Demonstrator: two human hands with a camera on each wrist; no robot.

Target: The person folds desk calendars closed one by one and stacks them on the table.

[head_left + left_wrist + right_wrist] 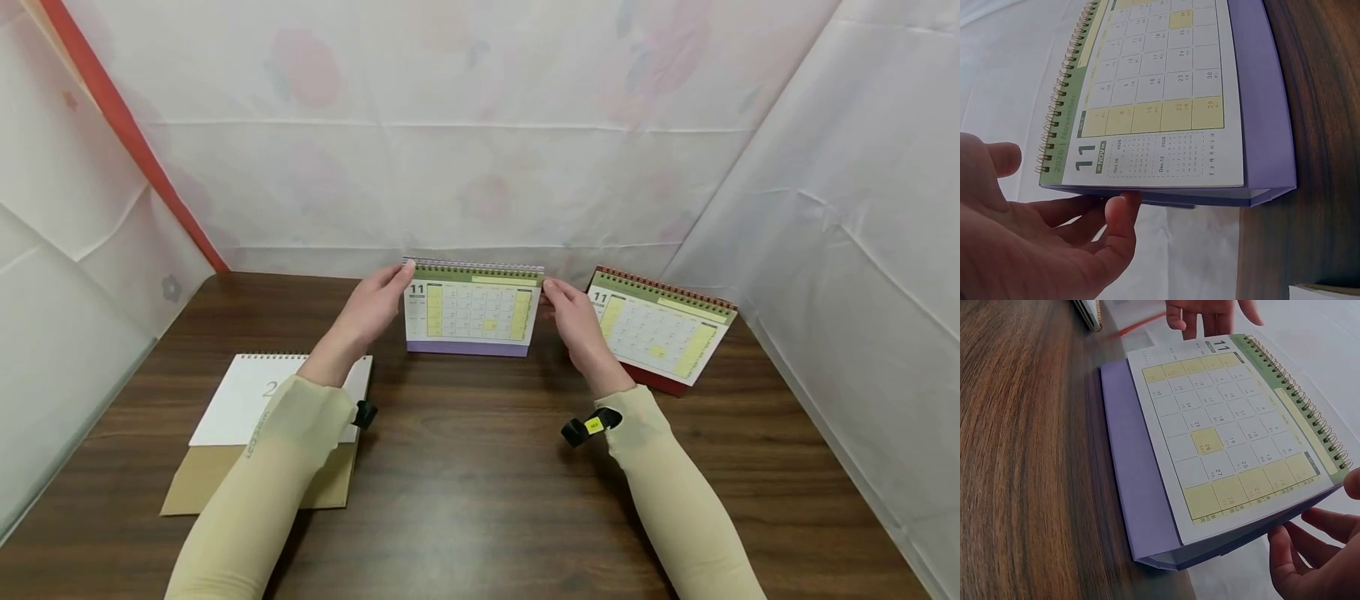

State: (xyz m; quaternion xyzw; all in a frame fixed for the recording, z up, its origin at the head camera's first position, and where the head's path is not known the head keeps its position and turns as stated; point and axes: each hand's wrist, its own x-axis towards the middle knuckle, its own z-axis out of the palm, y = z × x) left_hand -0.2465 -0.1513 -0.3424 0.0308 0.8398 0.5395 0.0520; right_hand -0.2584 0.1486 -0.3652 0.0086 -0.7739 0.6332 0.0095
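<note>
A desk calendar (pixel 472 308) with a purple base stands upright at the back middle, its November page facing forward. At its left edge is my left hand (pixel 372 304), thumb by the top corner; the left wrist view shows that thumb apart from the page and the fingertips (pixel 1117 212) right at the side edge. My right hand (pixel 573 321) is at the opposite edge. In the right wrist view, its loosely bent fingers (pixel 1282 553) lie along that side, with the thumb (pixel 1352 484) near the spiral-bound top corner.
Beside my right hand, a second calendar (pixel 660 329) with a red base stands angled. On the left, a white-paged calendar (pixel 240 400) with a brown cardboard base is partly covered by my left sleeve. Patterned cloth (pixel 450 167) hangs behind the wooden table (pixel 465 500).
</note>
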